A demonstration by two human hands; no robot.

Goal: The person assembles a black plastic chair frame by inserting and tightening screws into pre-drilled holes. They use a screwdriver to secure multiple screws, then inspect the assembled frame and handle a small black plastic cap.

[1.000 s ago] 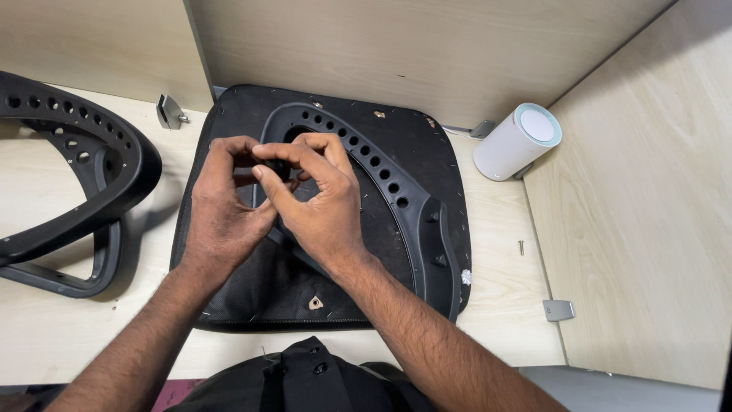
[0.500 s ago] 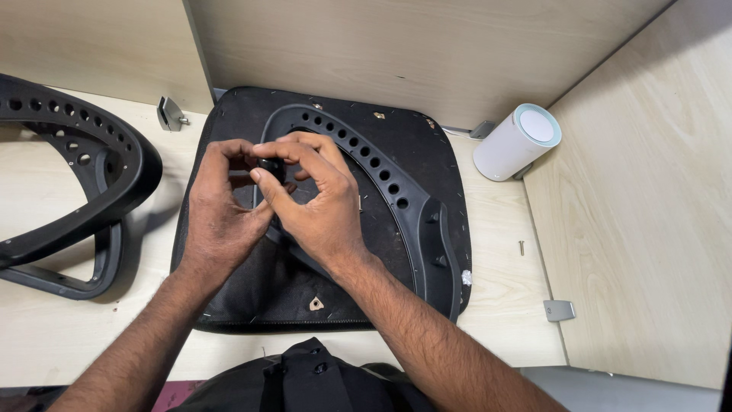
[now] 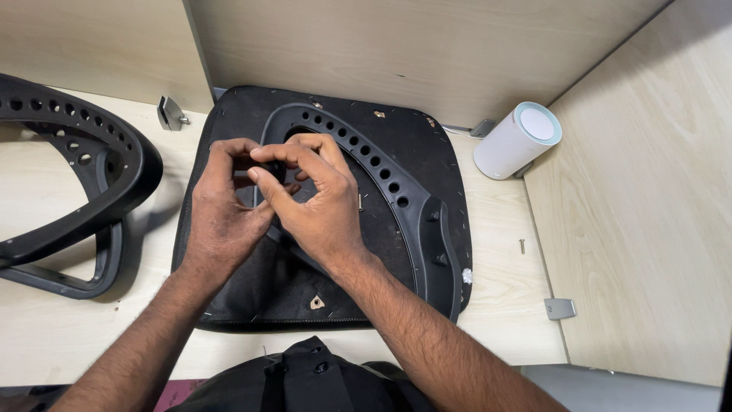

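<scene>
- We press our left hand (image 3: pixel 221 210) and right hand (image 3: pixel 316 206) together, fingers curled around a small dark part (image 3: pixel 272 174).
- It sits over the black chair seat base (image 3: pixel 396 145) at the table (image 3: pixel 503 229) centre.
- A white cylinder (image 3: pixel 517 141) stands at 2 o'clock.

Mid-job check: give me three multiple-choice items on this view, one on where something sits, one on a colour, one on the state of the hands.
1. Where is the white cylinder?
A. in the far right corner of the desk
B. on the seat pad
C. beside the left frame

2. What colour is the perforated frame on the seat pad?
A. white
B. black
C. red

3. How are the hands?
A. flat and wide apart
B. fingers pinched together over the frame
C. gripping the cylinder

Answers:
1 A, it stands by the wall panels, off the pad.
2 B, frame and pad are both black.
3 B, left hand and right hand meet fingertip to fingertip; what they pinch is hidden.
</scene>
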